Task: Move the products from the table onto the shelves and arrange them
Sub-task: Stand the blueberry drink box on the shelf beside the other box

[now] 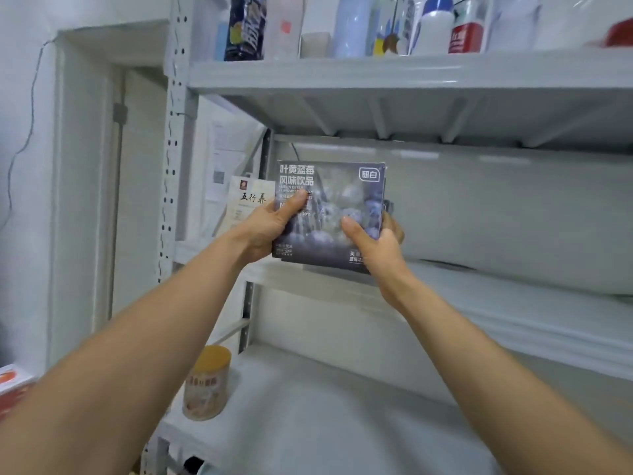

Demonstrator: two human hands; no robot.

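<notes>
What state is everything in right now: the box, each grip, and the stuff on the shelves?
blue drink box: upright, front toward the camera, held at the middle shelf's edge
left grip: holds the box's left side, thumb across the front
right grip: holds the box's lower right corner, thumb on front
white box: standing on the middle shelf
can: upright, lid on, lower shelf
bottles: upright, top shelf

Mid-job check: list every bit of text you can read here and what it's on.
"叶黄蓝莓 风味饮品": front of the blueberry drink box.
"研白": logo at that box's top right corner.
"五行养": white box behind it.
Small print on both boxes, yellow can, top-shelf bottles: too blurred to read.
</notes>
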